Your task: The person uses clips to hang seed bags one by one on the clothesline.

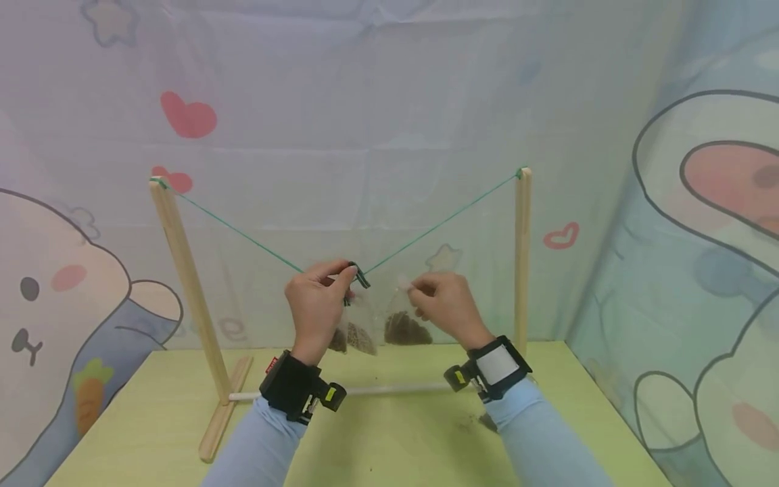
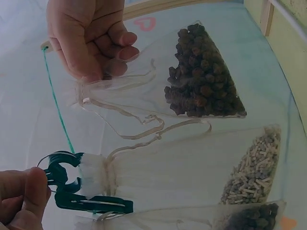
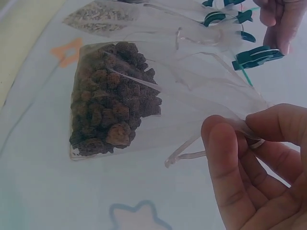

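My left hand (image 1: pixel 316 304) pinches a green clip (image 1: pixel 362 276) between thumb and fingers, up at the sagging green string. Beside it, my right hand (image 1: pixel 450 304) pinches the gathered neck of a sheer drawstring bag (image 1: pixel 406 330) that holds dark, wrinkled lumps like dried fruit. Its ribbon ends (image 3: pixel 184 153) dangle near the fingertips. Below the left hand hang a sheer bag of pale, short pieces (image 2: pixel 252 167) and another bag with dark contents (image 2: pixel 254 218). More green clips (image 3: pixel 220 18) show at their necks in the right wrist view.
Two wooden posts (image 1: pixel 191 284) carry the string (image 1: pixel 237 233), and a white rod (image 1: pixel 395 389) joins them low down. Under the right forearm a dark item (image 1: pixel 489 423) lies partly hidden on the yellow-green table (image 1: pixel 140 419). A printed cloth (image 1: pixel 365 101) hangs behind.
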Tool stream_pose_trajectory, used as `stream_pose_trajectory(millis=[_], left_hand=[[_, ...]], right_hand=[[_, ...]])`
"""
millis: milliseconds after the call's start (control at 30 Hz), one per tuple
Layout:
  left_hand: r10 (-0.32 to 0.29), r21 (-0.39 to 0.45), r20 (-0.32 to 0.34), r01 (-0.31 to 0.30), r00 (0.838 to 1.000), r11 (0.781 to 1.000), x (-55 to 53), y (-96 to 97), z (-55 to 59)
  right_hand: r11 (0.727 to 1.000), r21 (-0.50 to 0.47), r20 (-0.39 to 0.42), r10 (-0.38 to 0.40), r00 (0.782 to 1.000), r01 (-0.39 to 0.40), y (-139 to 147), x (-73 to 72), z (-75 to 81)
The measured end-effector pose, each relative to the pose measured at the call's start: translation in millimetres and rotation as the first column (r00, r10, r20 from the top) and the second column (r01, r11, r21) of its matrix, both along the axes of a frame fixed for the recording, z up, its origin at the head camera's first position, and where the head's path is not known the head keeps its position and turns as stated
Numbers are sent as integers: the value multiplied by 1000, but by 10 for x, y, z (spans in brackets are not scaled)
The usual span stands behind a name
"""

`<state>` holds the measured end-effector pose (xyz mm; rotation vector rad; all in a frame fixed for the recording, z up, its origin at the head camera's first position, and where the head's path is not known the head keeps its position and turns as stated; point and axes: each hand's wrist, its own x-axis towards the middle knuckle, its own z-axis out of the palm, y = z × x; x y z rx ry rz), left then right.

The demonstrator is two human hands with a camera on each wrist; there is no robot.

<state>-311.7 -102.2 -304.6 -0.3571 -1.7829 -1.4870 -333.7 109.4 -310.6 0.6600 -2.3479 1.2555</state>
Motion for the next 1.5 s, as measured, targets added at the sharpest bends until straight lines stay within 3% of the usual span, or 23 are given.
stream_pose_trajectory(millis=[267,533,833,1033,1333,1500], left_hand=[[-1,14,34,0,999,1000,-20,35,1],[-56,36,45,55,997,998,-20,85,18],[-79,44,94,75,992,996,-15,139,32],[-92,23,119,90,989,996,-13,176,28],[-110,-7,249,115,962,993,-24,188,47],[-84,-94,281,115,956,989,0,161,56]], right_hand=[[999,-15,-57,-42,998,41,-41,-86,2],[997,-56,-122,-62,991,56,-139,-170,108],[991,-134,-57,-21,998,13,-280,-173,125],[993,-114,-64,7,998,-14,-326,-176,140],[995,-103,-5,20,1000,-21,-324,-211,137],[996,-82,44,27,999,-23,-304,-216,131]])
